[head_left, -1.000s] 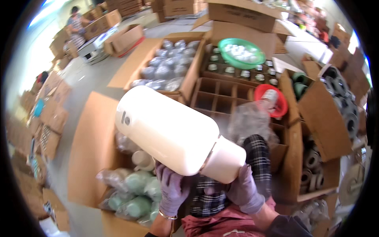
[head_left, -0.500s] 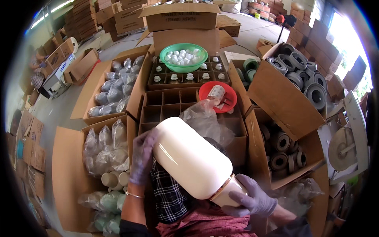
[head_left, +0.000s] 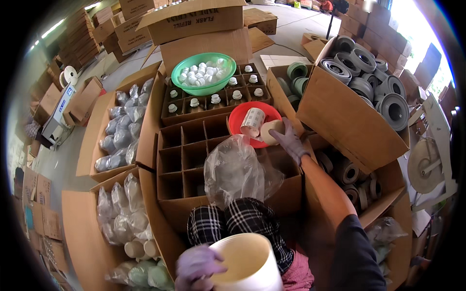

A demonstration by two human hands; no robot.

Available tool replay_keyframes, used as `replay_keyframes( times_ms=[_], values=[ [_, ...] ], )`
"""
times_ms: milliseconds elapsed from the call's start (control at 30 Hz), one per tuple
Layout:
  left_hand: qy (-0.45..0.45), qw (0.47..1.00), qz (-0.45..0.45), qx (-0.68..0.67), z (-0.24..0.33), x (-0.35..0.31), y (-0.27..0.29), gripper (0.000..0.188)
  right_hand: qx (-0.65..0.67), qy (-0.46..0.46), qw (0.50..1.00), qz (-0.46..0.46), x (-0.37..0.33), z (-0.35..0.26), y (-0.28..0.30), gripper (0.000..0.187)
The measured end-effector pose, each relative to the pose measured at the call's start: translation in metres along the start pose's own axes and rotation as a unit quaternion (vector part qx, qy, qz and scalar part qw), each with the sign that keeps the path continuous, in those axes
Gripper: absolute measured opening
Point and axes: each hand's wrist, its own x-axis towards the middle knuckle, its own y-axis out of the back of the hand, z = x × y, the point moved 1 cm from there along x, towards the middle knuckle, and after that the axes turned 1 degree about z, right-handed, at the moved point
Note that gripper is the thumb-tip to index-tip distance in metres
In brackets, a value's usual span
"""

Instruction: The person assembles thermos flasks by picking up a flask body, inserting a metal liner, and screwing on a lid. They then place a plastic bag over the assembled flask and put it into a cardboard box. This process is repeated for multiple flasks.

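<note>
On my lap, a large cream flask body (head_left: 247,264) stands with its wide round mouth facing up. My left hand (head_left: 196,264), in a grey-purple glove, is at its left side; its fingers are smeared by motion, and I cannot tell whether they grip the wall. My gloved right hand (head_left: 291,143) reaches forward, closed on a small cream cup (head_left: 273,132) over the red basin (head_left: 238,116). Beside that cup, a roll of printed labels (head_left: 253,121) lies in the basin. A crumpled clear plastic bag (head_left: 233,169) drapes over the divided carton (head_left: 170,194) in front of me.
A green bowl of white caps (head_left: 204,72) rests on a carton of capped bottles (head_left: 194,103). To the left, cartons hold bagged grey parts (head_left: 124,126) and bagged pale parts (head_left: 124,208). At right, a tilted carton (head_left: 344,116) holds grey rings (head_left: 361,87).
The cream cup has come off the flask's end, and my right hand has carried it forward to the red basin. The flask body has dropped lower and turned mouth up.
</note>
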Motion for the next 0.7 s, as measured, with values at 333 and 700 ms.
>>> replay_keyframes(
  times_ms=[333, 700],
  values=[
    [0.028, 0.982, -0.107, 0.155, 0.004, 0.006, -0.016, 0.027, 0.315, -0.256, 0.909, -0.091, -0.015, 0.045, -0.062, 0.02],
    [0.039, 0.994, -0.028, 0.097, -0.006, 0.015, -0.008, 0.024, 0.378, -0.222, 0.898, -0.037, -0.047, 0.028, -0.138, 0.018]
  ],
)
